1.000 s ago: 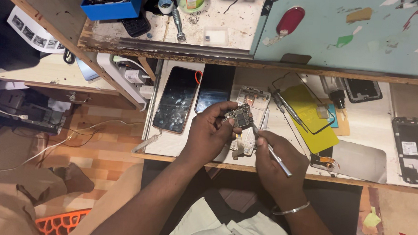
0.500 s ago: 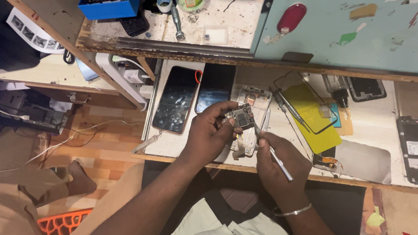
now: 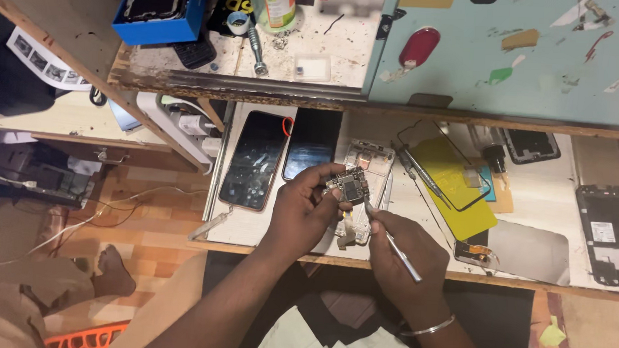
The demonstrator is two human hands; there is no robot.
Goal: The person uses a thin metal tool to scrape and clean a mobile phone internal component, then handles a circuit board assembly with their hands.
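My left hand (image 3: pixel 302 210) holds a small phone circuit board (image 3: pixel 348 186) up over the workbench (image 3: pixel 530 267). My right hand (image 3: pixel 408 253) grips thin metal tweezers (image 3: pixel 390 242) whose tip touches the board's lower right edge. Under the board lies an opened white phone frame (image 3: pixel 371 158). A pale ribbon cable (image 3: pixel 349 230) hangs just below the board between my hands.
Two dark phone screens (image 3: pixel 255 160) (image 3: pixel 312 144) lie left of the frame. A yellow sheet (image 3: pixel 457 187), a metal tool (image 3: pixel 417 170) and a phone chassis (image 3: pixel 608 232) lie to the right. The upper shelf carries a blue box (image 3: pixel 164 9), a green-capped jar (image 3: pixel 272 1) and a teal panel (image 3: pixel 513 57).
Both hands have stayed in place over the bench. The tweezers' tip has come up closer against the board.
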